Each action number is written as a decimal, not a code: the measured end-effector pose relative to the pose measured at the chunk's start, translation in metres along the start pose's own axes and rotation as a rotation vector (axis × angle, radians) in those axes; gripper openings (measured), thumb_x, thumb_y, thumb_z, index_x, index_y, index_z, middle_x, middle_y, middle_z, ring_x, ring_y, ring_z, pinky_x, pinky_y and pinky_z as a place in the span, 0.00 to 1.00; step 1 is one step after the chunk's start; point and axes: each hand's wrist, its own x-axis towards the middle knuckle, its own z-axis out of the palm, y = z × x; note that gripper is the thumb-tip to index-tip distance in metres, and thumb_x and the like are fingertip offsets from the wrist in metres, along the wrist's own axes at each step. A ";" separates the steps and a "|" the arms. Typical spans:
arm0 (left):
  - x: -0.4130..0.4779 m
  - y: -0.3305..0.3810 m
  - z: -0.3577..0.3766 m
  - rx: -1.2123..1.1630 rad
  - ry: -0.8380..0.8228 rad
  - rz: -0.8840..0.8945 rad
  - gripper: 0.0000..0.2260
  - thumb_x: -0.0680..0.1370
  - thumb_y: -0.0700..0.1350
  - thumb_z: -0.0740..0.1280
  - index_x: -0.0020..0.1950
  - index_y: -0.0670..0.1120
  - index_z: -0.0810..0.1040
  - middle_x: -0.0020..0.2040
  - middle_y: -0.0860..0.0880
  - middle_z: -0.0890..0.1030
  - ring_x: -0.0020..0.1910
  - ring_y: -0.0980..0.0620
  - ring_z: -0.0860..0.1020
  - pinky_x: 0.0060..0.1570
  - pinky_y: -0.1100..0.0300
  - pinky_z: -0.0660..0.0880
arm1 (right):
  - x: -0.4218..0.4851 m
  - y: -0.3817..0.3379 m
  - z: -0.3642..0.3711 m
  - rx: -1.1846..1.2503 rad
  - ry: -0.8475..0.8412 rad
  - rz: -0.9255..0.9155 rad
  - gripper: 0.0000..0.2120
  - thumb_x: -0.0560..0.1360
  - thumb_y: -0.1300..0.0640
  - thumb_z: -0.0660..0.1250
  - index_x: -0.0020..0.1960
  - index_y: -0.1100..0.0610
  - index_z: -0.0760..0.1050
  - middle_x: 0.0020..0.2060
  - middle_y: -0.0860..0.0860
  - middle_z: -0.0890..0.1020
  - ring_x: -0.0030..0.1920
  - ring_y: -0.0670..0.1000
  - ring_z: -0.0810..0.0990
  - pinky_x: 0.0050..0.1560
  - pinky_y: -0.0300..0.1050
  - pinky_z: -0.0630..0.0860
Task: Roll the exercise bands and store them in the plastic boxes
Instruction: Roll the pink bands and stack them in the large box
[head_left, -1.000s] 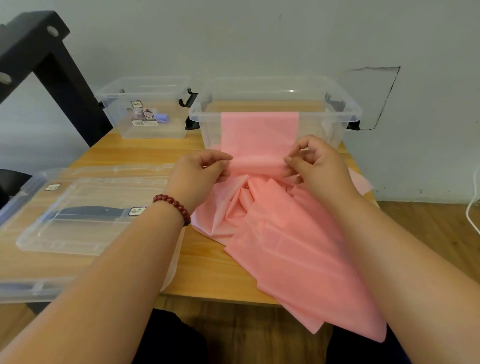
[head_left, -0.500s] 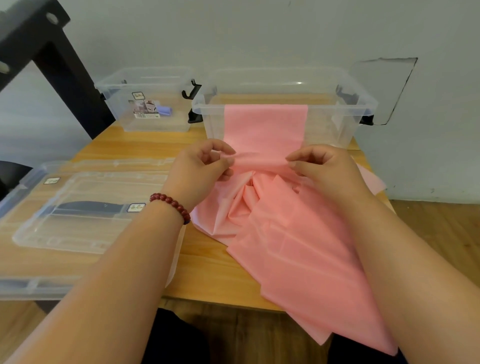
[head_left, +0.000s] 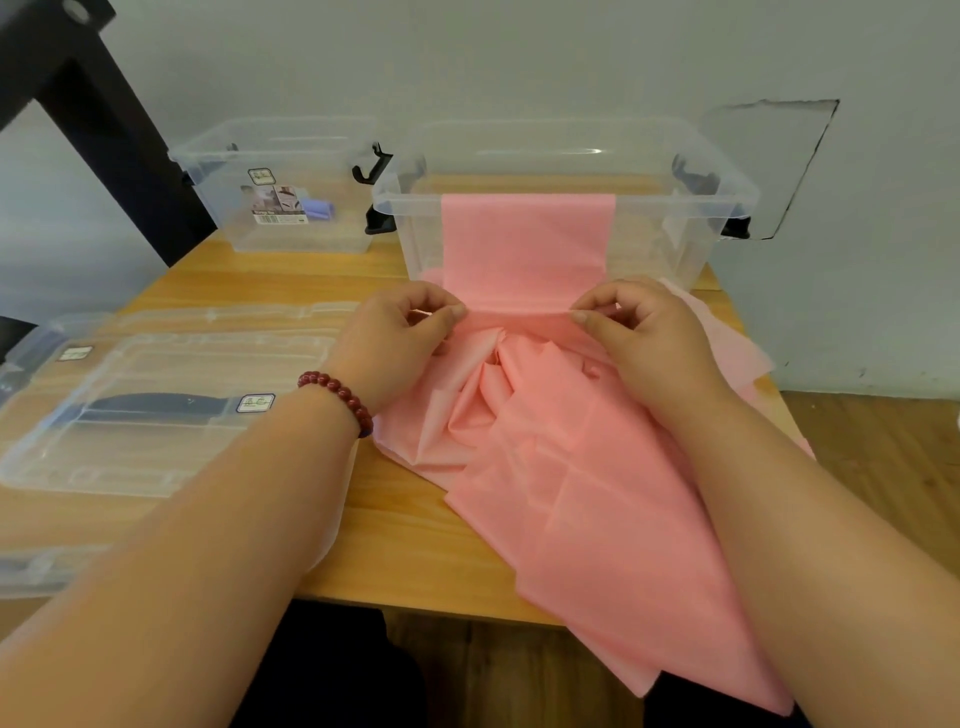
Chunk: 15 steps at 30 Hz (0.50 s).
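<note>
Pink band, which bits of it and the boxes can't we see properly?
Head view only:
Near end of the band: behind the right arm.
Its pinched edge: partly covered by the left hand and right hand.
The label on the small box: print too small to read.
The purple thing beside it: too small and blurry to identify.
The lids: cut off by the left edge.

Soft, even light is filling the room, moderately bright, its source not showing. Gentle shadows are gathering in the folds of the pink band (head_left: 519, 395). A thin streak of glare is glinting on the far rim of the large clear box (head_left: 587, 151). The wide-angle lens is bowing the table (head_left: 415, 545) edges and stretching the corners, and compression is blurring the print on the small box (head_left: 322, 236).
</note>
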 end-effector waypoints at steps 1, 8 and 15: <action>0.001 -0.002 -0.001 0.002 -0.012 -0.013 0.08 0.78 0.47 0.68 0.39 0.54 0.79 0.34 0.55 0.79 0.32 0.62 0.77 0.39 0.66 0.75 | 0.000 0.000 0.000 -0.027 0.007 -0.019 0.07 0.74 0.61 0.71 0.42 0.50 0.79 0.46 0.48 0.77 0.41 0.37 0.73 0.45 0.27 0.67; 0.010 0.000 -0.009 0.032 -0.058 -0.018 0.06 0.77 0.47 0.69 0.40 0.54 0.79 0.35 0.54 0.80 0.34 0.61 0.78 0.39 0.70 0.74 | -0.001 -0.001 0.005 -0.059 0.015 -0.070 0.05 0.75 0.60 0.70 0.43 0.51 0.79 0.39 0.42 0.78 0.38 0.43 0.76 0.43 0.37 0.71; 0.004 0.018 -0.003 0.080 0.014 -0.044 0.05 0.77 0.48 0.70 0.41 0.52 0.81 0.39 0.59 0.79 0.36 0.63 0.74 0.36 0.68 0.68 | -0.001 -0.006 0.002 0.044 0.046 0.010 0.10 0.72 0.65 0.72 0.49 0.53 0.82 0.38 0.41 0.79 0.36 0.34 0.75 0.42 0.26 0.69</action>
